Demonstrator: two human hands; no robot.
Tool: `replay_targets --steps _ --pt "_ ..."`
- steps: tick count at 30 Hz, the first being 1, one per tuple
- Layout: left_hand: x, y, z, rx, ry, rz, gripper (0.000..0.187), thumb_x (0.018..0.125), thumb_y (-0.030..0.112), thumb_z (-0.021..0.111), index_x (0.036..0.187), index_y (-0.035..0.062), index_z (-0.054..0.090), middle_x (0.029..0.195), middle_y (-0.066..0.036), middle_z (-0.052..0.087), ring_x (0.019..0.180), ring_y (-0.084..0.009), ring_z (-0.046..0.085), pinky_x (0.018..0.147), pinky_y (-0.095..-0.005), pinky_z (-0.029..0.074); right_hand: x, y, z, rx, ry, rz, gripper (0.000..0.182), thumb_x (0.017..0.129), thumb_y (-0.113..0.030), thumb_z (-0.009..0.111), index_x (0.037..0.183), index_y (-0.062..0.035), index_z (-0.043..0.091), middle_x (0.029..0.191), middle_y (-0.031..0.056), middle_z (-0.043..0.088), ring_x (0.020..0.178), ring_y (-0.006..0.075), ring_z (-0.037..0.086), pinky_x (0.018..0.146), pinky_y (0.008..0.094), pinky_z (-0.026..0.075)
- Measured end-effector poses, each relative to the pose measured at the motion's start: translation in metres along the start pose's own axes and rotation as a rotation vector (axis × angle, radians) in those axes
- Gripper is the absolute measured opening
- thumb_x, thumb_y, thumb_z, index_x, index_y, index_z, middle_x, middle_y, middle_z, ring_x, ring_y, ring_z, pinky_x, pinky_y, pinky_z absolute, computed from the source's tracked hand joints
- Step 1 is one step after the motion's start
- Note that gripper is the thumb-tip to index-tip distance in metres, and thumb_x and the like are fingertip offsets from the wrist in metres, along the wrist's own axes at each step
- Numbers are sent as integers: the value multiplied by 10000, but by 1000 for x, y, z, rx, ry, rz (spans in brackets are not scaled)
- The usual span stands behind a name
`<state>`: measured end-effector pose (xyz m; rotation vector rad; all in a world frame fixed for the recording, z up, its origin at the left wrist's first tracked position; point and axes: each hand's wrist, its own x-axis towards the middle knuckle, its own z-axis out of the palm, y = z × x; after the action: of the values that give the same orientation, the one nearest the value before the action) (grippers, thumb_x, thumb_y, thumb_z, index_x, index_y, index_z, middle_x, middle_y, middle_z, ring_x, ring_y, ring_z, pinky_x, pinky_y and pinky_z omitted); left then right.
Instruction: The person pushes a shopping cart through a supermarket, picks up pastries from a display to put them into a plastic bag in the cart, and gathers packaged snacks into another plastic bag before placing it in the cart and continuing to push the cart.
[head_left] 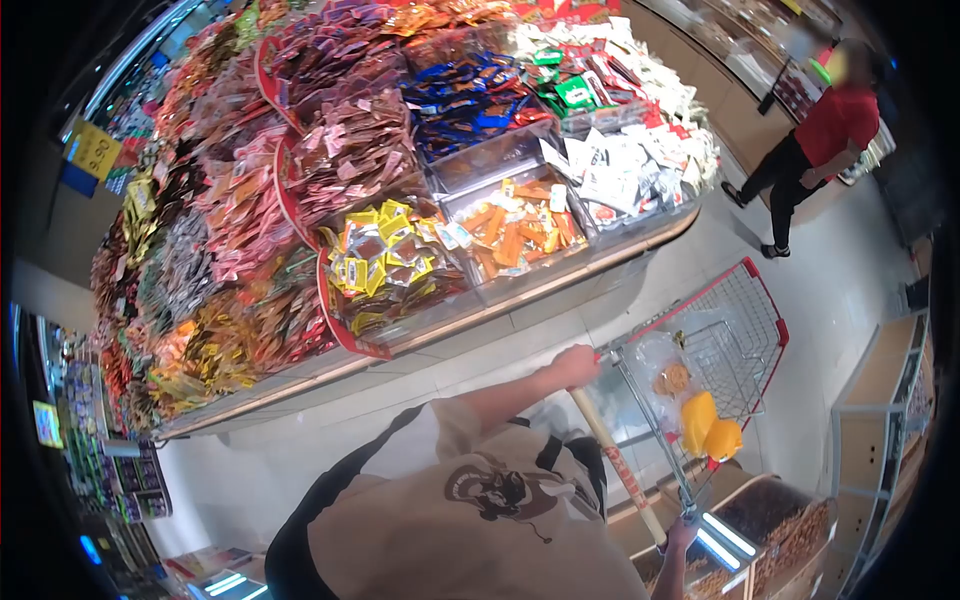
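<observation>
A shopping cart (735, 345) of metal wire with red corners stands in front of me, toward the right of the head view. My left hand (575, 367) is wrapped round the upper end of its pale handle bar (615, 455). At the bar's lower end my right hand (683, 533) is closed on the handle, partly cut by the view. Inside the cart lie a yellow item (700, 422) and a clear plastic bag (662, 362) with something round and brown (672, 378) in it.
A large candy stand (520, 300) with packed bins runs along my left. Yellow packets (385, 255) fill one bin. Bulk bins (790, 530) stand close on my right. Ahead, a person in a red shirt (835, 125) stands in the aisle. Wooden shelving (865, 450) is at the far right.
</observation>
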<state>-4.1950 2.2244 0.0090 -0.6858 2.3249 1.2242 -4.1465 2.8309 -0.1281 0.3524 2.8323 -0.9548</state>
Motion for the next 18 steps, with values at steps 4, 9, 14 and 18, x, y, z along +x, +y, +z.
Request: replay_targets --steps 4,9,14,18 --pt "3 20 4 38 19 -33 305 782 239 510 763 -34 645 678 -203 642 620 -323 653 622 -423 535 41 35 3 -69 -8 -72 254 734 -22 552 978 25 501 712 143 569 574 219 593 510 348 480" --pt "19 32 17 98 146 72 296 772 228 507 778 -29 654 679 -200 641 589 -311 653 593 -405 542 59 -5 -10 37 74 -97 283 732 -42 530 995 62 525 801 215 582 774 353 599 733 432 469" --pt "17 62 18 89 61 -35 284 766 179 494 805 -43 668 724 -202 651 585 -306 656 593 -403 542 62 -69 -46 50 -99 87 245 756 -77 510 954 64 544 783 211 605 756 364 607 737 433 465" --pt "25 73 24 153 74 -39 269 763 144 479 789 -47 667 719 -212 648 592 -311 656 603 -414 543 63 -104 -61 45 -66 67 253 785 -112 528 971 59 552 868 250 610 852 407 598 781 441 448"
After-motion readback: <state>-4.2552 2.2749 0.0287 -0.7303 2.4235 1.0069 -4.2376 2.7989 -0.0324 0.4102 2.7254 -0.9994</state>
